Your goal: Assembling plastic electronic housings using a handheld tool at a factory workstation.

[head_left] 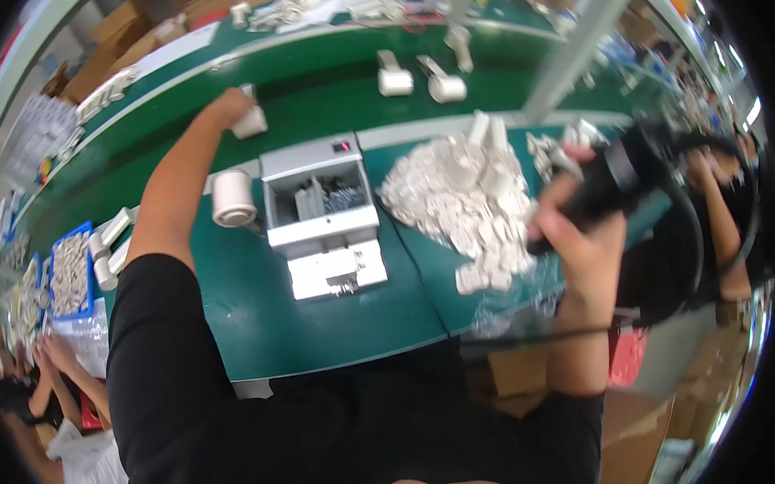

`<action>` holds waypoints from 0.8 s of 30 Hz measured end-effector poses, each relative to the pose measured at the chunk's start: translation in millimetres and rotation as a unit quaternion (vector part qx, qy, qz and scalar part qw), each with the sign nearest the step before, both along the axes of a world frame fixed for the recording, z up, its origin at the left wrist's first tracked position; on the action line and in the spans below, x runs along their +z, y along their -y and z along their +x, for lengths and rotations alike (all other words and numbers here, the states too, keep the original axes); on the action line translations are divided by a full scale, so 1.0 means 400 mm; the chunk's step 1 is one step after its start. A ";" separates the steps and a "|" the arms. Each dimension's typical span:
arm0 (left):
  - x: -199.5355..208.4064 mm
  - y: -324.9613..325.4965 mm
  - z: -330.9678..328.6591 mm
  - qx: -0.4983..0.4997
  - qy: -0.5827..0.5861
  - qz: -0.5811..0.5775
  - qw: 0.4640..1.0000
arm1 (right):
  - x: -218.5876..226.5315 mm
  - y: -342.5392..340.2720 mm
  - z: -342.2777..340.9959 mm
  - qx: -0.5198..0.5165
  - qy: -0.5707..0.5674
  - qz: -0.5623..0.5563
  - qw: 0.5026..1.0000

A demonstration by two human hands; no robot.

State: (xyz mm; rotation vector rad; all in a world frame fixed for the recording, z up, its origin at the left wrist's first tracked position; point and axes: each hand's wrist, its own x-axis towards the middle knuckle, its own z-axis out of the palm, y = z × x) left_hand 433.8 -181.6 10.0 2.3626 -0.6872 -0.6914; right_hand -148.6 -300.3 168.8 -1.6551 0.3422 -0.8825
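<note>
My left arm reaches out to the far green belt (310, 93), where my left hand (233, 106) is closed on a white plastic cylinder-shaped part (251, 124). Raised at the right, my right hand (579, 223) grips a black corded electric screwdriver (608, 178), a little blurred. Between my arms stands a silver screw feeder (321, 223) with small screws in its open tray. Just left of the feeder, a white cylindrical part (232, 198) rests on the green table (252, 328). Right of it spreads a heap of small white plastic pieces (468, 194), nearest to my right hand.
Two white parts with handles, one (394, 79) beside another (443, 83), lie on the belt. A blue tray (72, 272) of small pieces sits at the left. A metal post (583, 43) rises at the right. Other people work on both sides.
</note>
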 end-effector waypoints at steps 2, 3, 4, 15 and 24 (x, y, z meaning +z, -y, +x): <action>0.061 0.029 -0.151 0.147 -0.014 -0.104 0.984 | -0.006 -0.002 0.047 0.000 -0.004 0.016 1.000; 0.068 0.036 -0.159 0.153 -0.045 -0.128 0.979 | -0.011 -0.002 0.057 -0.005 0.016 0.005 1.000; 0.053 0.005 -0.118 0.127 -0.102 -0.146 0.976 | -0.025 0.002 0.080 -0.004 0.017 -0.004 1.000; 0.164 -0.269 -0.247 0.077 0.003 -0.538 0.839 | -0.326 0.016 0.004 -0.105 -0.331 -0.420 0.838; 0.169 -0.564 -0.916 0.063 0.027 -0.627 0.776 | -0.397 0.005 0.002 -0.132 -0.271 -0.525 0.796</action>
